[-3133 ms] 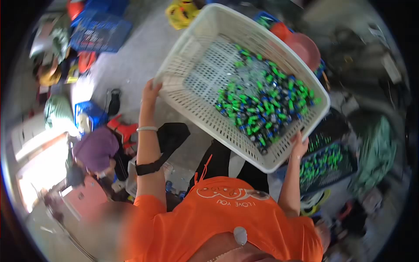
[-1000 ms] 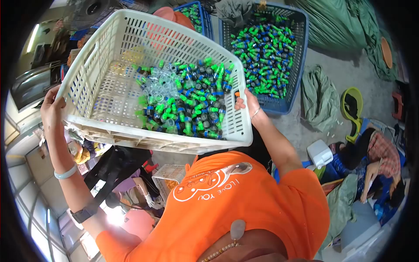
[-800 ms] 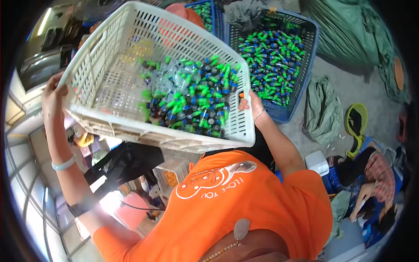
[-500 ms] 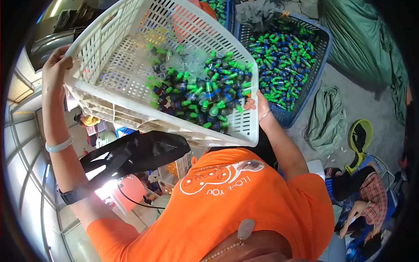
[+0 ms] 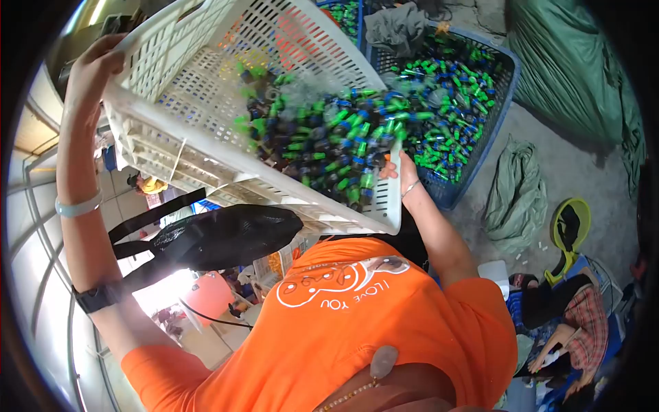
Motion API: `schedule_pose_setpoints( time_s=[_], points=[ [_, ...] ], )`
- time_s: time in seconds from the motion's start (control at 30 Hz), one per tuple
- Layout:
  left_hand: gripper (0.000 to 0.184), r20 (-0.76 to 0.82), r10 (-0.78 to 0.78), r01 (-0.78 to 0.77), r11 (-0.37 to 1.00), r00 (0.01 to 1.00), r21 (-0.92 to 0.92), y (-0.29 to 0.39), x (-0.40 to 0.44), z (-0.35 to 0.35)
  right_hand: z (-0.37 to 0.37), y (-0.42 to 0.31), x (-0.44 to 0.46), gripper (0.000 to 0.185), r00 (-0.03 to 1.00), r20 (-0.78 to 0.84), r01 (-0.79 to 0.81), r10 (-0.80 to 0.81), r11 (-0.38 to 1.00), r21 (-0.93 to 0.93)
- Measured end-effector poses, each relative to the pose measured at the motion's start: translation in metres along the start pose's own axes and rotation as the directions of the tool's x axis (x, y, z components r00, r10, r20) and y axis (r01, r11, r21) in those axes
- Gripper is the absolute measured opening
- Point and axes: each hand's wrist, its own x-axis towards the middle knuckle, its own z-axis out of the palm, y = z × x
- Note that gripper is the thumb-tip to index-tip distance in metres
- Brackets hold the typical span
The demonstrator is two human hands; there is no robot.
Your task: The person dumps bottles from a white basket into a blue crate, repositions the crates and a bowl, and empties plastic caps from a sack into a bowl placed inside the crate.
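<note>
A white slotted basket is held tilted in the air, its left end higher. My left hand grips its raised left rim. At the lower right end my right hand holds the rim, fingers partly through the slots. Small bottles with green caps and blue bands slide over the basket's right side, smeared by motion. Just beyond that rim stands a blue basket holding several more such bottles. A grey cloth hangs over its far left corner.
Green sacks lie at the upper right, and a crumpled green sack is on the floor. A yellow scoop-like container is near a person in a plaid shirt at lower right. A black bag hangs below my left forearm.
My left hand has risen, tilting the white basket more steeply to the right. The bottles have moved toward its right rim, and some now pass over it at the blue basket.
</note>
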Motion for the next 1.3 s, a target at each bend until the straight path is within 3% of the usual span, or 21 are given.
schedule_pose_setpoints(
  time_s=[0.13,0.27,0.4,0.5,0.67,0.77,0.9,1.07,1.17,1.3],
  points=[
    [0.039,0.041,0.013,-0.018,0.994,0.999,0.111,0.014,0.003,-0.001,-0.002,-0.001,0.007,0.04,0.998,0.05,-0.033,0.034,0.999,-0.006],
    [0.041,-0.111,-0.012,0.03,0.987,0.994,0.158,0.06,-0.015,0.02,-0.011,0.0,0.005,0.042,0.999,0.036,-0.036,0.035,0.999,0.01],
    [0.045,-0.13,-0.009,0.014,0.999,0.991,0.035,0.067,-0.022,0.024,-0.022,0.009,0.016,0.043,0.994,0.088,-0.065,0.065,0.998,-0.001],
    [0.037,-0.016,0.107,-0.107,0.956,0.994,-0.275,0.07,-0.022,0.033,-0.015,0.01,0.012,0.04,0.993,0.113,0.039,-0.038,0.999,-0.006],
    [0.039,-0.081,0.18,-0.198,0.907,0.98,-0.373,0.025,0.014,0.029,-0.03,0.009,0.013,0.037,0.994,0.111,0.004,-0.007,1.0,0.027],
    [0.046,-0.046,0.182,-0.186,0.915,0.982,-0.358,0.029,0.014,0.029,-0.015,0.009,0.002,0.035,0.97,0.242,-0.007,-0.017,0.995,0.096],
    [0.052,-0.097,0.176,-0.196,0.945,0.98,-0.262,0.02,0.035,0.032,0.001,0.005,-0.013,0.033,0.996,0.089,-0.012,0.006,0.998,0.062],
    [0.054,-0.116,0.248,-0.272,0.917,0.962,-0.293,0.022,0.044,0.027,0.002,0.004,-0.013,0.033,0.997,0.071,0.026,-0.029,0.999,0.03],
    [0.056,-0.115,0.32,-0.338,0.913,0.941,-0.229,0.036,0.038,0.023,-0.004,0.005,-0.007,0.035,0.987,0.16,-0.006,-0.003,0.998,0.057],
    [0.064,-0.2,0.289,-0.329,0.921,0.936,-0.211,0.012,0.028,0.016,0.012,-0.004,-0.022,0.037,0.995,0.078,0.068,-0.068,0.998,0.007]
  ],
)
